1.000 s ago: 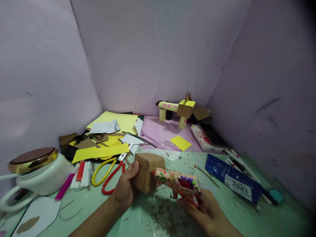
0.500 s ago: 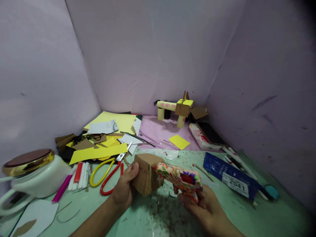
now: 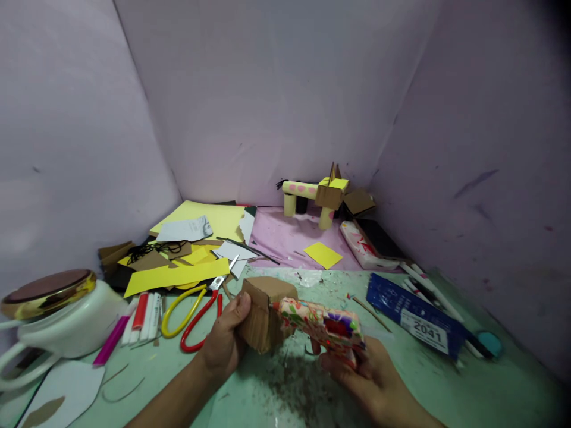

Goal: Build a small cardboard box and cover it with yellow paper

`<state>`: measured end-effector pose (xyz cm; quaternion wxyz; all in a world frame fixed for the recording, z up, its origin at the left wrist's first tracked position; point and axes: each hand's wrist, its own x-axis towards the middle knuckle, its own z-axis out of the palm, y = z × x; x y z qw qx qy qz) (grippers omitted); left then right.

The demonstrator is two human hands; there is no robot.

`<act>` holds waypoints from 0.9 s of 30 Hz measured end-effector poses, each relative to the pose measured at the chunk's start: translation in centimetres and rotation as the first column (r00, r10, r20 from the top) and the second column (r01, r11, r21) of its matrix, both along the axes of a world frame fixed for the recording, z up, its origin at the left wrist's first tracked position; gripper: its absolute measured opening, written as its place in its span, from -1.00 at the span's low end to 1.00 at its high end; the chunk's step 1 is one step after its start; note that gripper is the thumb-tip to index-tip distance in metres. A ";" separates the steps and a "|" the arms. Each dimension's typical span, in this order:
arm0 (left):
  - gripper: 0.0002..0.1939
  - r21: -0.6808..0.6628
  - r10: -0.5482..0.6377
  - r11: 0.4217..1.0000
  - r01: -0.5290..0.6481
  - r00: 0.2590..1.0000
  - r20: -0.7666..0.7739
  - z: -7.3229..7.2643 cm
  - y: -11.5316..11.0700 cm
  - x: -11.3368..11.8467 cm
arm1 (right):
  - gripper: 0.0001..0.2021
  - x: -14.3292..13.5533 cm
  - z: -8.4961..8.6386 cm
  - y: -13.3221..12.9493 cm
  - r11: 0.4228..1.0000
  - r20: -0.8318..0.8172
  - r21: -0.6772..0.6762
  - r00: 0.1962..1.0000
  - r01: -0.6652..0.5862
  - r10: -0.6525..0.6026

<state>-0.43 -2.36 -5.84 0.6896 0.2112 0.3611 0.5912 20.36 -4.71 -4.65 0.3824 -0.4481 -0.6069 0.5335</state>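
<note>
The left hand (image 3: 225,339) is pinching a boxy brown cardboard piece (image 3: 257,324) at the frame's lower centre. Just right of it, the right hand (image 3: 368,377) is gripping a flower-patterned, pistol-shaped glue gun (image 3: 307,315), which is pointing at the cardboard.

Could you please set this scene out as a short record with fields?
Left grip: closed on folded cardboard
Right grip: closed on flowery glue gun
Nozzle: at the cardboard; contact unclear
Left side: scissors, white mug
Right side: blue packet
Back: spotted animal model, standing; yellow square, lying flat
</note>
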 end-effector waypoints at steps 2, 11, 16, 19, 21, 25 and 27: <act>-0.64 -0.010 0.004 1.000 -0.004 1.000 -0.001 0.0 0.0 0.0 | -0.75 -0.2 0.4 -0.1 1.000 -0.011 -0.009 1.000 0.013 -0.013; -0.69 -0.153 0.068 0.986 -0.069 0.998 -0.015 0.7 0.2 0.2 | -0.77 -0.2 0.4 -0.3 0.999 -0.004 -0.033 1.000 0.018 -0.018; -0.73 -0.164 0.071 0.984 -0.072 0.997 -0.012 0.9 0.3 0.3 | -0.76 -0.2 0.8 -0.3 1.000 0.042 -0.026 0.999 -0.015 0.016; -0.72 -0.144 0.059 0.988 -0.056 0.998 0.012 0.9 0.3 0.2 | -0.76 -0.2 0.6 -0.3 1.000 0.099 -0.004 0.995 -0.017 0.017; -0.71 -0.143 0.060 0.988 -0.056 0.998 0.023 0.9 0.3 0.2 | -0.78 -0.2 0.5 -0.4 1.000 0.128 -0.011 0.992 -0.008 0.009; -0.71 -0.160 0.092 0.983 -0.087 0.995 0.023 0.8 0.4 0.1 | -0.81 -0.3 0.6 -0.4 0.997 0.139 0.007 0.988 -0.075 0.073; -0.72 -0.169 0.113 0.980 -0.107 0.993 0.030 0.8 0.4 0.1 | -0.83 -0.3 0.5 -0.4 0.996 0.155 0.036 0.985 -0.085 0.079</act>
